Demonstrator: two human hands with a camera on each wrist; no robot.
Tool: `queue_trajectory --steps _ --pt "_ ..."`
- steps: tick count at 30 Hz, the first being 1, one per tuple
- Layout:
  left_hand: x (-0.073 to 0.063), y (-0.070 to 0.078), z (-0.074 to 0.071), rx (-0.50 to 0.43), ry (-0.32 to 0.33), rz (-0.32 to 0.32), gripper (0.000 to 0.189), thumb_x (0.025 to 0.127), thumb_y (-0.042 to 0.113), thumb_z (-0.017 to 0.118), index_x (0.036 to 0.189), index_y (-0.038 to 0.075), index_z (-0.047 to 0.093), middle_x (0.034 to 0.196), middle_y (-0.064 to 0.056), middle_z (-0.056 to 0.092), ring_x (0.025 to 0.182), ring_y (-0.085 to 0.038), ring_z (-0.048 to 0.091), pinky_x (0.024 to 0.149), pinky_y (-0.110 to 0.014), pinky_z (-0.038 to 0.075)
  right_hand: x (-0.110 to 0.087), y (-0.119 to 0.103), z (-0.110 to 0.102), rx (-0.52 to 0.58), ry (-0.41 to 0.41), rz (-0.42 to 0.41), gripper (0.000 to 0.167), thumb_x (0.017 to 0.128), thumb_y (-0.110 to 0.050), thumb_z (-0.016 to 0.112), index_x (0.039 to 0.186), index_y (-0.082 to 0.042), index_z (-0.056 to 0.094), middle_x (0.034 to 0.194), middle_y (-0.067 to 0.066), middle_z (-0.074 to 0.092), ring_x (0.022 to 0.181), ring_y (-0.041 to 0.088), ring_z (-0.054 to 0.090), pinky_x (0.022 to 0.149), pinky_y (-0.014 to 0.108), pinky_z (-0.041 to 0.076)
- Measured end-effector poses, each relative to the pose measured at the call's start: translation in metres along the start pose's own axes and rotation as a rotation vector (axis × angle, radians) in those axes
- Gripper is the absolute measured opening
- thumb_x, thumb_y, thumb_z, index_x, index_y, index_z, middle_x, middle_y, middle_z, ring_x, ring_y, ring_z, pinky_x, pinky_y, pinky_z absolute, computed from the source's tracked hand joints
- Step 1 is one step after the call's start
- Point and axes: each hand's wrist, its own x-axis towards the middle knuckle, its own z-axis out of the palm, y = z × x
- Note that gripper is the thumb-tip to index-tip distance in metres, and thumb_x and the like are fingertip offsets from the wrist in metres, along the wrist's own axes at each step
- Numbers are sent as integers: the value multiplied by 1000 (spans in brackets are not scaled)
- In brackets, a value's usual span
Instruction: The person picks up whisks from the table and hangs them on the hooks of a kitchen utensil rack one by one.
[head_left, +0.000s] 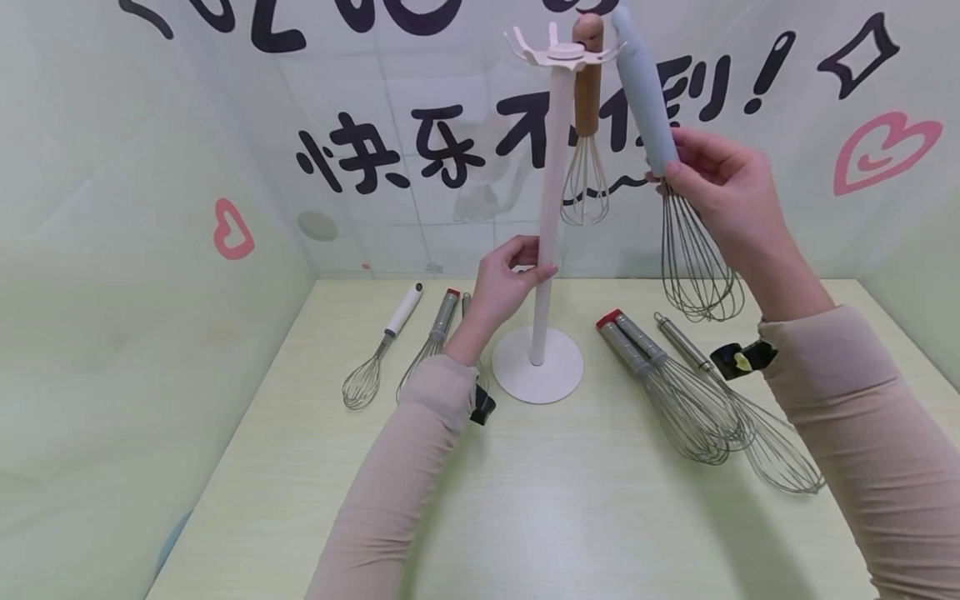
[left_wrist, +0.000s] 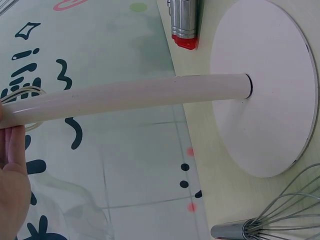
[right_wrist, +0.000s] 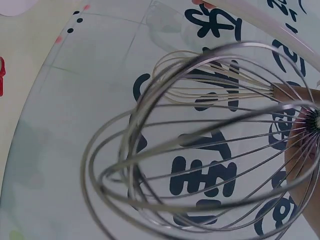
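My left hand (head_left: 501, 283) grips the pole of a white rack stand (head_left: 552, 183) about midway up, its thumb across the front. The stand's round base (head_left: 517, 379) rests on the table, and a ring of hooks (head_left: 564, 53) tops it. In my right hand (head_left: 731, 193), a whisk with a light blue handle (head_left: 647, 92) is pinched near the lower end of the handle, wires (right_wrist: 145, 165) downward. Its handle top is close to the right side of the hook ring. A wooden-handled whisk (head_left: 588, 96) hangs from the ring, beside the pole.
Left of the base lie a white-handled whisk (head_left: 403, 310) and a metal whisk with a red end (head_left: 446, 312), partly behind my left arm. Several metal whisks (head_left: 637, 346) lie to the right, under my right forearm. A printed cloth wall (head_left: 420, 242) stands behind the table.
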Motion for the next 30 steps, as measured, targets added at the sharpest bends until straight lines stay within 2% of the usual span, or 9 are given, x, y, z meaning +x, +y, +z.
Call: queue_trajectory --steps 7,20,27,30 --pt "0 0 -1 8 -6 6 37 84 10 72 118 2 62 111 -17 68 105 -25 65 88 -25 58 2 -1 3 4 -29 -45 36 90 -1 62 125 -5 61 100 4 68 77 14 65 76 15 57" --pt "-2 3 -3 31 -14 3 35 84 10 72 117 1 62 111 -17 68 105 -26 66 88 -25 58 2 -3 5 23 -2 -14 38 86 -3 68 123 -5 64 98 4 69 72 14 65 72 16 58" --pt "-2 4 -3 25 -17 6 35 84 9 72 117 1 62 111 -18 68 106 -26 65 89 -25 57 1 -1 4 -68 5 28 38 85 -5 69 123 -9 64 101 1 67 75 11 66 74 13 56" --pt "-1 4 -2 29 -16 8 35 84 9 72 117 1 62 111 -18 68 105 -26 65 88 -25 58 1 1 5 -72 -4 26 39 85 -5 69 123 -9 64 98 0 68 75 10 66 75 13 56"
